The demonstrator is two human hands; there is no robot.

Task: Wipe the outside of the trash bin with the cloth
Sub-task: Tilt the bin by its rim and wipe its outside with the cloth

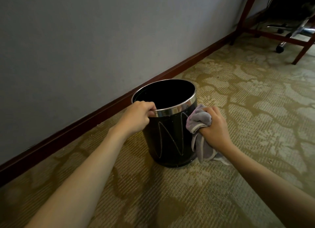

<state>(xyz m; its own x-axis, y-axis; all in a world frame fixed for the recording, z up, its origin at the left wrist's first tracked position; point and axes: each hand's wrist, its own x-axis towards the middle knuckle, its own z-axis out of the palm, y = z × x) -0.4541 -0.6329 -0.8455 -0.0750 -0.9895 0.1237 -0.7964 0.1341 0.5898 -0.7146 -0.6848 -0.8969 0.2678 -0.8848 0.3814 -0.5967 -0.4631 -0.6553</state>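
Trash bin [167, 139] stands upright on the patterned carpet [238, 94], near the dark red baseboard [102, 111] at the foot of the grey wall [85, 40]. Bin body black with a pale zigzag line on the side facing the camera; bright metal band round the rim; inside dark.

Left hand [136, 116] clamped on the near-left part of the rim, fingers curled over the edge into the opening.

Right hand [215, 125] closed round a bunched grey-lilac cloth [199, 120], pressing the wad against the bin's right outer side, just under the metal band. Loose end of the cloth hangs down beside the bin, reaching near the carpet.

The two hands sit apart, one on each side of the bin.

Far right corner: wooden desk legs [303, 48] and a chair's wheeled base [280, 46], well apart from the bin.
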